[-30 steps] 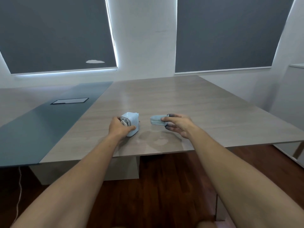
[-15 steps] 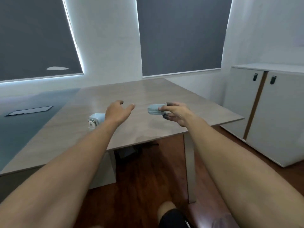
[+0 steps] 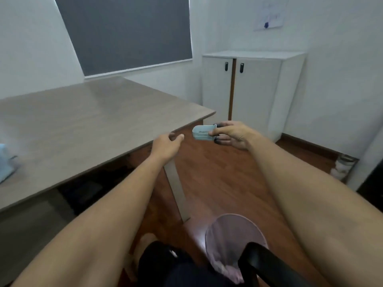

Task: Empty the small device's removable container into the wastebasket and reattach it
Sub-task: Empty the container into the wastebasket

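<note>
My right hand (image 3: 232, 135) pinches the small pale-blue container (image 3: 202, 132), holding it level in the air past the table's right corner, above the wooden floor. My left hand (image 3: 165, 145) hovers open and empty over the table's near edge, a little left of the container. The small white device (image 3: 5, 162) stands on the table at the far left border of the view, mostly cut off. The wastebasket (image 3: 232, 237), round with a pinkish liner, sits on the floor low in the view between my forearms, well below the container.
The grey-wood table (image 3: 83, 121) fills the left half, its metal leg (image 3: 176, 187) near the basket. A white two-door cabinet (image 3: 252, 90) stands against the far wall. A black chair armrest (image 3: 269, 268) crosses the basket's near rim. Wooden floor lies to the right.
My view has swung right and down. My left hand let go of the device, which now lies far left. My right hand carried the container off the table past its corner; the wastebasket came into view.
</note>
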The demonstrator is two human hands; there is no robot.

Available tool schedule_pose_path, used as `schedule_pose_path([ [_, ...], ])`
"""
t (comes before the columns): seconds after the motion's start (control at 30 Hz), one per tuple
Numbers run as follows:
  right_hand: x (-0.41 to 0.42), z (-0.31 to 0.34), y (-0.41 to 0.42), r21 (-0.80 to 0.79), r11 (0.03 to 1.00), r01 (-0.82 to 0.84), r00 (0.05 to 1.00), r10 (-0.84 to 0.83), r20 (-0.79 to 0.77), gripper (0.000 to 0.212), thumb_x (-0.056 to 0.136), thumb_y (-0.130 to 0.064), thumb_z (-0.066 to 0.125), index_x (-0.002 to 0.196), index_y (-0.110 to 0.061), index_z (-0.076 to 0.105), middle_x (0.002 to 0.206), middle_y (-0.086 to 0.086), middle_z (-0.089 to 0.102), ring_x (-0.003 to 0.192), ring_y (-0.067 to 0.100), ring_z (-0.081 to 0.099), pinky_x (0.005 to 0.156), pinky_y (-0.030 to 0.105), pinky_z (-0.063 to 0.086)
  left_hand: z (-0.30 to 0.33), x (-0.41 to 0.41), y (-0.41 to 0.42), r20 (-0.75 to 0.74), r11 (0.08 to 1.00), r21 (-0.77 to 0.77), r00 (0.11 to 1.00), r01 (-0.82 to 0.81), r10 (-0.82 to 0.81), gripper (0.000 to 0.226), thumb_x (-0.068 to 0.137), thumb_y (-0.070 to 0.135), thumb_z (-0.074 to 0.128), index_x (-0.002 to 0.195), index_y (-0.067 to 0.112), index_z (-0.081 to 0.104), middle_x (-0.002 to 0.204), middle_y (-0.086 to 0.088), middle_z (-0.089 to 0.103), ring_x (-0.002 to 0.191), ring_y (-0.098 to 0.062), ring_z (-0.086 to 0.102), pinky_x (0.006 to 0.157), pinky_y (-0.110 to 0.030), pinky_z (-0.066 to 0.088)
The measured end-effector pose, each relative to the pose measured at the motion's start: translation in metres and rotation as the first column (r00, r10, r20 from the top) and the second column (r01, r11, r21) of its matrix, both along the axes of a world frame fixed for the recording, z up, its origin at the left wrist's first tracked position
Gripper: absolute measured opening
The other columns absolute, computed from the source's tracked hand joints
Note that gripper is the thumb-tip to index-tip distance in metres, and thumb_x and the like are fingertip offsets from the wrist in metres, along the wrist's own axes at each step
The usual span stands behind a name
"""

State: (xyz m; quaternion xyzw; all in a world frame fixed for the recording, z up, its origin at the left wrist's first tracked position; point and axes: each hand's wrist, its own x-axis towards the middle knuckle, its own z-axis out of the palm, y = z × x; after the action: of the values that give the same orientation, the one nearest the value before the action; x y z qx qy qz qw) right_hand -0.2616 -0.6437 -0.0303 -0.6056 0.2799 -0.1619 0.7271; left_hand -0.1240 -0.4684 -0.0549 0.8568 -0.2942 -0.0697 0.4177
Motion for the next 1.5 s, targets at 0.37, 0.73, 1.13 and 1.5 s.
schedule_pose_path([
  [0.37, -0.077, -0.202, -0.08, 0.098, 0.993, 0.062, 0.953, -0.03, -0.303, 0.047, 0.067, 0.011, 0.083, 0.107, -0.009, 0.066, 0.114, 0.012, 0.071, 0.1, 0.026, 0.072, 0.066, 0.029, 0.061, -0.22, -0.059, -0.073, -0.381, 0.967, 0.187, 0.92, 0.172, -0.09, 0.053, 0.089, 0.036, 0.06, 0.132, 0.005, 0.052, 0.134, -0.016, 0.058, 0.123, -0.03, 0.053, 0.104, -0.039, 0.043],
  [0.73, -0.116, -0.37, -0.069, 0.104, 0.994, 0.009, 0.778, 0.059, -0.626, 0.051, 0.069, 0.012, 0.082, 0.116, 0.002, 0.064, 0.097, 0.011, 0.066, 0.083, 0.025, 0.065, 0.062, 0.03, 0.058, -0.378, -0.109, -0.071, -0.42, 0.91, 0.389, 0.907, 0.142, 0.037, 0.06, 0.086, 0.025, 0.063, 0.142, 0.012, 0.042, 0.142, -0.018, 0.048, 0.127, -0.035, 0.048, 0.102, -0.036, 0.039],
  [1.13, -0.093, -0.421, -0.052, -0.262, 0.813, -0.52, 0.444, -0.005, -0.896, 0.052, 0.072, -0.047, 0.075, 0.106, -0.008, 0.077, 0.106, 0.01, 0.076, 0.104, 0.026, 0.069, 0.088, 0.036, 0.054, -0.414, -0.125, -0.059, -0.385, 0.904, 0.424, 0.915, 0.059, 0.121, 0.074, 0.085, 0.01, 0.056, 0.149, 0.031, 0.024, 0.139, -0.013, 0.043, 0.117, -0.038, 0.052, 0.093, -0.042, 0.043],
  [1.5, -0.074, -0.439, -0.042, -0.259, 0.835, -0.486, 0.383, -0.063, -0.922, 0.065, 0.074, -0.05, 0.076, 0.113, 0.002, 0.072, 0.113, 0.02, 0.073, 0.106, 0.034, 0.067, 0.079, 0.035, 0.05, -0.419, -0.123, -0.052, -0.343, 0.892, 0.445, 0.935, 0.078, 0.089, 0.086, 0.08, 0.001, 0.061, 0.149, 0.033, 0.021, 0.135, -0.011, 0.046, 0.115, -0.034, 0.053, 0.093, -0.042, 0.044],
])
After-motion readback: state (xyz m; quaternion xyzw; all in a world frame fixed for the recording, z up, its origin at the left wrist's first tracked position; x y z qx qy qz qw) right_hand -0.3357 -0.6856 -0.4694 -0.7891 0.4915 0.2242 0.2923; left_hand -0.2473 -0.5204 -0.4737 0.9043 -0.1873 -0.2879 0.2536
